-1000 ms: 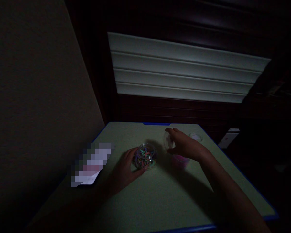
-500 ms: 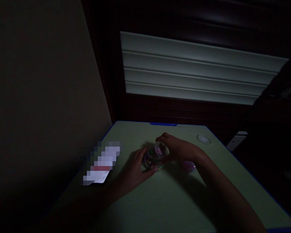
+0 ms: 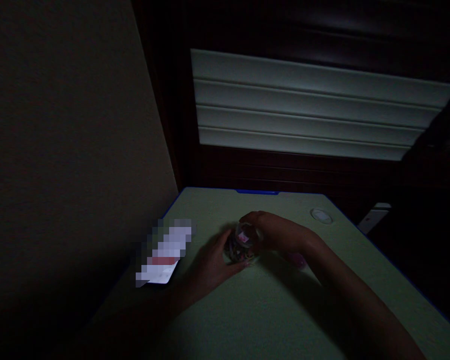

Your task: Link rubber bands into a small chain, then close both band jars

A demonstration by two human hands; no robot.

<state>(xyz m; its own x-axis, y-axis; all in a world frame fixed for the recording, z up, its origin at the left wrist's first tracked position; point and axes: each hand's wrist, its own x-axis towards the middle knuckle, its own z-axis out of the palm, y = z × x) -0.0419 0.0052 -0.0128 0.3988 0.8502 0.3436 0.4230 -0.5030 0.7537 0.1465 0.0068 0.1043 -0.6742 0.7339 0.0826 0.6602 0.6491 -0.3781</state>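
A small clear jar stands on the table, holding many tiny colourful pieces, possibly rubber bands, too dim to make out. My left hand is curled around its left and near side. Above it, my right hand grips a round clear lid with a pink and white label. The lid lies over the jar's mouth, nearly level; whether it is seated I cannot tell. Partly hidden behind my right forearm is a shiny pink object.
The pale green table has a blue edge. A lit phone-like device, partly blurred out, lies at the left. At the back right rests a round clear lid-like disc. A white object stands beyond the right edge. A wall rises at the left.
The lid was tilted up over the jar; now it lies flatter across the mouth. My right hand has lowered slightly with it. The whole view has shifted a little.
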